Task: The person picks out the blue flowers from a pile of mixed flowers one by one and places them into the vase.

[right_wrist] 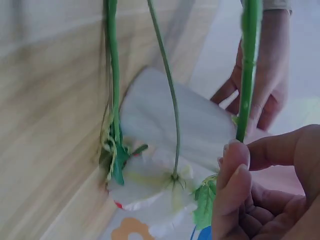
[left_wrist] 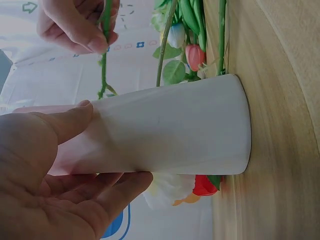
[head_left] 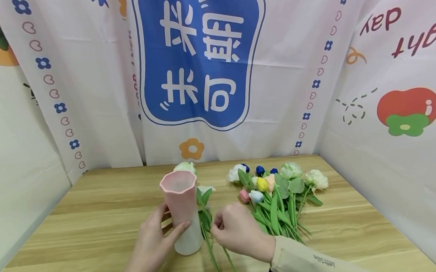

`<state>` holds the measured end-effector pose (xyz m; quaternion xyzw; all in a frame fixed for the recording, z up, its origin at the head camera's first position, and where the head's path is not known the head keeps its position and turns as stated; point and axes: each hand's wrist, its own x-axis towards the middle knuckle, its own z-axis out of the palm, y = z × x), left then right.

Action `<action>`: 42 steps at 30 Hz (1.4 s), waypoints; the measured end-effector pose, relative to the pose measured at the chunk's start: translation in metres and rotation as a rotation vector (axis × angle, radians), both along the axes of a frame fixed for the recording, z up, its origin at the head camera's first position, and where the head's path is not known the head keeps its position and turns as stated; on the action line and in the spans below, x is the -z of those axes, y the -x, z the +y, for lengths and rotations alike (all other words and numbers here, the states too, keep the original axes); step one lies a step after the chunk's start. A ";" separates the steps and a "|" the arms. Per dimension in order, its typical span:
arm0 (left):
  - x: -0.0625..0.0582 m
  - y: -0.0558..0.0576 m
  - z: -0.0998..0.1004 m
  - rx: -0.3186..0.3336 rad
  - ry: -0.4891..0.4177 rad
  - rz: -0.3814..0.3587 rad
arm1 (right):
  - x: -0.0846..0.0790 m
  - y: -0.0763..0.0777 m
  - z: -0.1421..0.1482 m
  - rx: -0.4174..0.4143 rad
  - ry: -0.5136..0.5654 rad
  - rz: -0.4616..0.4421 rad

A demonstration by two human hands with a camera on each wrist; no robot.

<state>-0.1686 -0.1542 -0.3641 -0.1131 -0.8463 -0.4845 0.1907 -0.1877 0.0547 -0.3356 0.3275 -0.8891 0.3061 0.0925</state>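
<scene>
A tall vase (head_left: 183,220), pink at its wavy rim and white below, stands upright on the table. My left hand (head_left: 153,236) holds it from the left, with the thumb across its near side and the fingers round the back. Just right of the vase, my right hand (head_left: 237,229) pinches a green flower stem (right_wrist: 247,75) between thumb and fingers. Close beside the vase are a white flower (right_wrist: 155,187) on a thin stem and green leaves (head_left: 204,197). Behind the rim shows a pale green-white flower (head_left: 184,167). A red flower (left_wrist: 204,185) peeks out past the vase in the left wrist view.
A bunch of artificial flowers lies at the right, with a yellow tulip (head_left: 262,184), a pink tulip (head_left: 244,196), a white rose (head_left: 317,179) and green stems (head_left: 281,215). The wooden table (head_left: 97,224) is bounded by printed cloth (head_left: 101,97) at the back and sides.
</scene>
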 end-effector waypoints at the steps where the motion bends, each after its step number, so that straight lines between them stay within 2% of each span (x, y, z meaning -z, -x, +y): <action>1: 0.000 0.000 0.000 0.000 -0.001 0.001 | 0.001 0.000 -0.002 -0.007 -0.015 -0.001; 6: 0.000 0.000 0.000 0.002 -0.001 0.014 | 0.009 0.002 -0.011 -0.001 -0.135 0.024; 11: 0.001 0.001 0.000 -0.002 0.010 0.017 | 0.020 0.003 -0.019 0.054 -0.289 0.085; 16: 0.001 0.001 0.000 -0.014 0.032 0.028 | 0.026 0.006 -0.022 0.070 -0.363 0.115; 21: 0.001 0.001 0.000 -0.022 0.044 0.036 | 0.028 0.008 -0.023 0.046 -0.377 0.085; 31: 0.002 0.000 0.000 -0.020 0.036 0.024 | 0.023 0.006 -0.017 0.074 -0.359 -0.009; 35: 0.002 0.000 -0.001 -0.025 0.036 0.015 | 0.015 0.006 -0.009 0.057 -0.330 -0.005; 39: 0.001 0.000 -0.001 -0.025 0.041 0.011 | 0.001 0.011 0.004 0.091 -0.294 0.020; 42: 0.000 0.000 0.000 -0.019 0.035 0.014 | -0.011 0.016 0.018 0.126 -0.259 -0.023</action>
